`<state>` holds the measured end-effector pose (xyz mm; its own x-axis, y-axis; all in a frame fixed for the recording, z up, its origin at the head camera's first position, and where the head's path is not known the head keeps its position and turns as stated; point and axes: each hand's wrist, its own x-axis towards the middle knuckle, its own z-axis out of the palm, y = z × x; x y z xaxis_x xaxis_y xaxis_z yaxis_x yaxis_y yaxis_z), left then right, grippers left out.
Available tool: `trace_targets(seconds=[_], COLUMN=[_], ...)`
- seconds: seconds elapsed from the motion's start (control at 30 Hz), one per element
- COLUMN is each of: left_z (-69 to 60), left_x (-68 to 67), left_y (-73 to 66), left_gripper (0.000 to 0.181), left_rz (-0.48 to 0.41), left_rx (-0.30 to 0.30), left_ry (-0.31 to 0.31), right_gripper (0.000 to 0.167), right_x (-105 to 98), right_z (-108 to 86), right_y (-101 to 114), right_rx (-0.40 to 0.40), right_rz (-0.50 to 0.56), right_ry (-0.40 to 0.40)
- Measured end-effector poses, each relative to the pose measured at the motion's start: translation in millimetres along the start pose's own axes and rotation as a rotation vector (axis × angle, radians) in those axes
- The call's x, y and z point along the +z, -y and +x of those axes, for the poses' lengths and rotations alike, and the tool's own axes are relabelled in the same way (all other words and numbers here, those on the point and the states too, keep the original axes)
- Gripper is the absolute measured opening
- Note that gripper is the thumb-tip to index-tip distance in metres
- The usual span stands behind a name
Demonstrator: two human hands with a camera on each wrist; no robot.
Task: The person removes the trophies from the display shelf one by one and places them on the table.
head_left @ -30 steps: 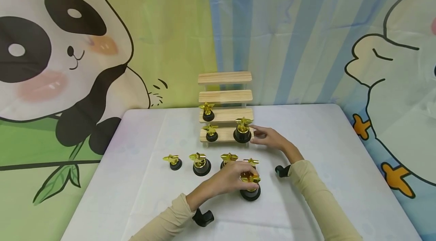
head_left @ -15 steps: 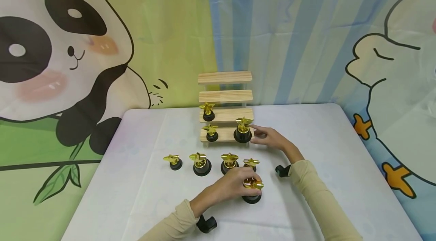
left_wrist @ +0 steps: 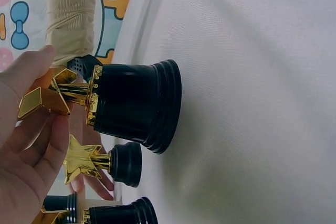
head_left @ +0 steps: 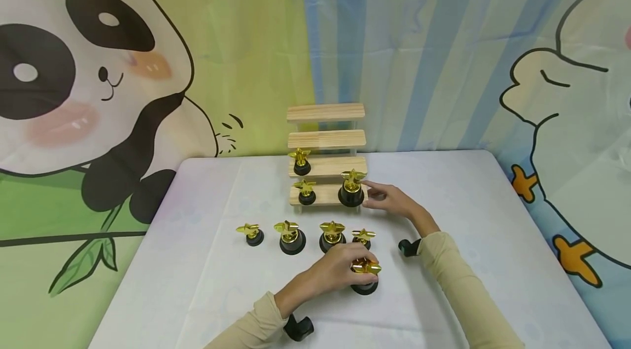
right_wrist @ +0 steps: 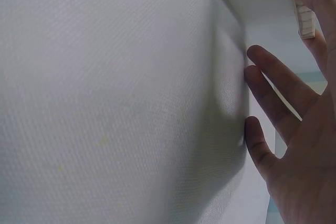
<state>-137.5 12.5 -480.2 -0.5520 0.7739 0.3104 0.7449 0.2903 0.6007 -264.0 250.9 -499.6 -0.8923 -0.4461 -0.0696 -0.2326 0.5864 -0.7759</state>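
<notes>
In the head view my left hand (head_left: 340, 267) holds the gold star of a trophy (head_left: 366, 285) with a black base. The left wrist view shows thumb and fingers around the star of that trophy (left_wrist: 139, 100), with its base at or just over the white cloth; contact is unclear. My right hand (head_left: 391, 199) is beside a large star trophy (head_left: 351, 195) at the right end of the lowest shelf. Its fingers (right_wrist: 278, 74) are spread and loosely extended in the right wrist view, near the shelf's end; whether they touch the trophy is unclear.
A stepped wooden rack (head_left: 326, 139) stands at the table's back. Two smaller trophies, a lower one (head_left: 307, 193) and an upper one (head_left: 301, 162), stand on its left. Before the rack, several trophies form a row, including a small one (head_left: 253, 236) and a big one (head_left: 292, 240).
My left hand and its trophy have shifted slightly right and toward me, uncovering more of the trophies behind. That motion has nearly stopped over the last half second. The right hand has stayed put.
</notes>
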Motion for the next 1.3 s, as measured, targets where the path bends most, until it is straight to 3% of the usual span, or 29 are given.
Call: trace_targets(seconds=[0.13, 0.37, 0.5, 0.6, 0.73, 0.87, 1.0, 1.1, 1.2, 1.3], left_z=[0.0, -5.3, -13.3, -18.3, -20.2, -16.1, -6.7, 2.5, 14.7, 27.6], left_x=[0.5, 1.2, -7.3, -21.5, -57.1, -111.3, -169.1, -205.1, -228.7, -238.8], left_y=[0.2, -1.5, -5.9, -8.9, -8.9, -8.6, -1.4, 11.9, 32.0, 54.6], left_gripper=[0.026, 0.038, 0.051, 0.054, 0.054, 0.053, 0.047, 0.043, 0.042, 0.043], left_rz=[0.003, 0.007, 0.044, 0.075, 0.188, 0.256, 0.231, 0.201, 0.212, 0.247], left_rx=[0.012, -0.032, -0.027, 0.011, 0.119, 0.16, 0.097, 0.001, -0.09, -0.165], left_ry=[-0.019, -0.006, -0.04, -0.075, -0.142, -0.22, -0.278, -0.291, -0.261, -0.196], right_gripper=[0.065, 0.065, 0.065, 0.064, 0.064, 0.065, 0.066, 0.066, 0.067, 0.067], right_x=[-1, 0, 0, 0, -1, -2, -1, 0, -1, -1], right_z=[0.3, -0.2, 0.5, 1.1, 0.8, -0.4, 0.1, 1.3, 1.9, 1.7], right_y=[2, 1, 1, 1, 2, 3, 2, 1, -1, -1], right_rx=[0.009, -0.009, -0.006, -0.002, 0.011, 0.021, 0.024, 0.028, 0.027, 0.026], right_rz=[0.005, 0.001, 0.004, 0.005, 0.019, 0.036, 0.034, 0.02, 0.011, 0.012], right_ry=[0.0, 0.006, 0.004, 0.001, 0.006, 0.01, 0.012, 0.011, 0.007, 0.008])
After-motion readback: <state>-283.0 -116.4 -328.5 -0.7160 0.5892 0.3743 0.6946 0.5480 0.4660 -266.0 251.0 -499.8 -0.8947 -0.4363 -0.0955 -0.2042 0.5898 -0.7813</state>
